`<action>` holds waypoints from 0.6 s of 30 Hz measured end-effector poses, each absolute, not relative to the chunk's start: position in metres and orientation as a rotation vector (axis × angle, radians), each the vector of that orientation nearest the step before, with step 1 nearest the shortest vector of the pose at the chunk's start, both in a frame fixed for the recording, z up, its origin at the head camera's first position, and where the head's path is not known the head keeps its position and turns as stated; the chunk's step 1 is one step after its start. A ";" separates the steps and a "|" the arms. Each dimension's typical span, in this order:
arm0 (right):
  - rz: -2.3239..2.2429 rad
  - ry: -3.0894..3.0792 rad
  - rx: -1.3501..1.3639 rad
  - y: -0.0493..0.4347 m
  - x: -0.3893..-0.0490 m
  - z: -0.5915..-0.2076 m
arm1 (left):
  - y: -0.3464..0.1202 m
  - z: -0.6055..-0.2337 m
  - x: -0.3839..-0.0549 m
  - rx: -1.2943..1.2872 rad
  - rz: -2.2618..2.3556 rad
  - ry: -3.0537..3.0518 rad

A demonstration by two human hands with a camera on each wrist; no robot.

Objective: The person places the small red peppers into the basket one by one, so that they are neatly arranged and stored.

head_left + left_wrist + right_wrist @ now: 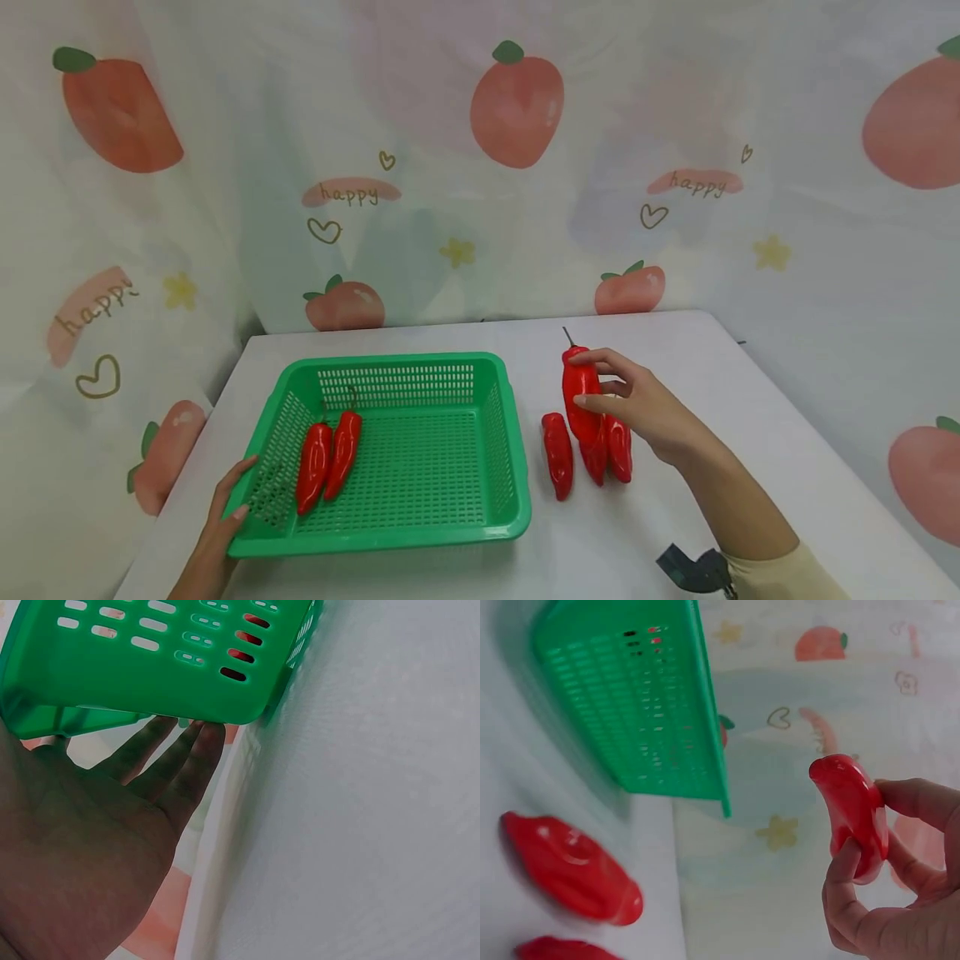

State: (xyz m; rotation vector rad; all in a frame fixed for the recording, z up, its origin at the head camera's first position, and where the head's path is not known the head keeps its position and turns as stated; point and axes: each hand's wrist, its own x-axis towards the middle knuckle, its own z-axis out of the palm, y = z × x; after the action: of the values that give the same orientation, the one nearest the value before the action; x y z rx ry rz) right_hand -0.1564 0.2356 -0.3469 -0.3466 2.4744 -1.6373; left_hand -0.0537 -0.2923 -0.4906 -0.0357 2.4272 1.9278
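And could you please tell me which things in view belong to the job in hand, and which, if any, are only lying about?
Likely the job:
basket, touched by the left hand
two peppers in it
three peppers beside it
one pepper pinched by the right hand

Only surroundings:
table
printed cloth
dark device by the sleeve

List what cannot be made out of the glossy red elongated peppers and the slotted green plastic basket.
Head view: upper end of the rightmost pepper, behind the right hand.
Left wrist view: shapes of the peppers inside the basket, hidden by its wall.
Right wrist view: part of the bottommost pepper, cut off by the lower edge.
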 end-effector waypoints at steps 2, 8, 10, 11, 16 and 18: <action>-1.649 2.451 -0.372 0.227 -0.159 -0.341 | -0.291 -0.489 -0.053 -0.051 1.926 2.412; -1.651 2.402 -0.418 0.201 -0.166 -0.329 | -0.290 -0.487 -0.053 -0.061 1.929 2.397; -1.665 2.378 -0.412 0.193 -0.169 -0.328 | -0.290 -0.487 -0.053 -0.057 1.937 2.389; -1.674 2.363 -0.406 0.188 -0.170 -0.328 | -0.290 -0.487 -0.053 -0.053 1.940 2.391; -1.701 2.287 -0.395 0.168 -0.176 -0.333 | -0.290 -0.488 -0.053 -0.051 1.937 2.399; -1.700 2.260 -0.401 0.159 -0.178 -0.336 | -0.291 -0.488 -0.053 -0.050 1.931 2.409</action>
State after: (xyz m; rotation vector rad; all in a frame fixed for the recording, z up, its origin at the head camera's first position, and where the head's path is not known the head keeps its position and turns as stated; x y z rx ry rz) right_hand -0.1778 0.1590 -0.3364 -0.4012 2.2602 -1.6996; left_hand -0.0532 -0.2908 -0.4885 -0.0500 2.4088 1.9311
